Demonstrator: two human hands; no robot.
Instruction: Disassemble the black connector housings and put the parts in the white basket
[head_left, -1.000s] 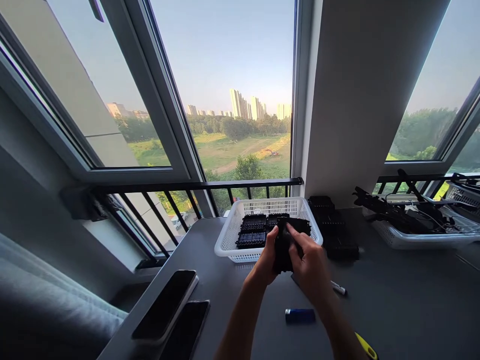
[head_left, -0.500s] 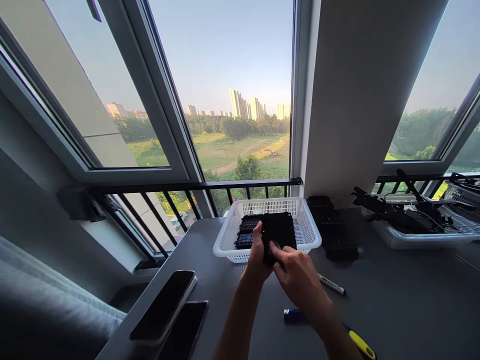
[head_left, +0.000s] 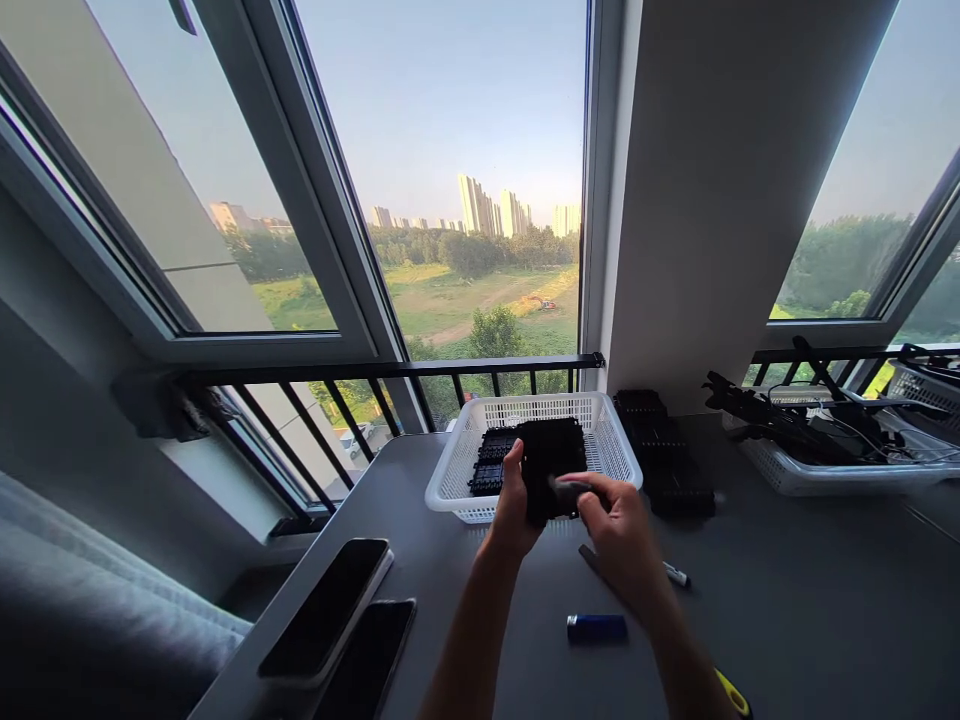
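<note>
My left hand [head_left: 517,505] grips a flat, roughly square black plastic piece [head_left: 553,455] by its left edge, thumb on top, and holds it up over the near side of a white plastic basket [head_left: 619,450]. In my right hand [head_left: 619,520], thumb and fingers pinch a small dark grey object [head_left: 571,487] against the piece's lower part. Blur hides what kind of object it is. Inside the basket, at the left, lie more black ribbed plastic parts [head_left: 491,455]. Under my right hand shows a thin dark strip [head_left: 589,560], partly covered.
A blue lighter [head_left: 597,628], a white marker [head_left: 677,575] and a yellow-and-black handle [head_left: 733,692] lie near my right forearm. Two phones [head_left: 326,610] rest at the left. Black parts [head_left: 671,460] stand right of the basket, beside another basket [head_left: 810,480] of black pieces and cables.
My right hand has shifted right and slightly down across the black piece, exposing more of its surface. The lighter now shows fully, and the thin dark strip has come into view.
</note>
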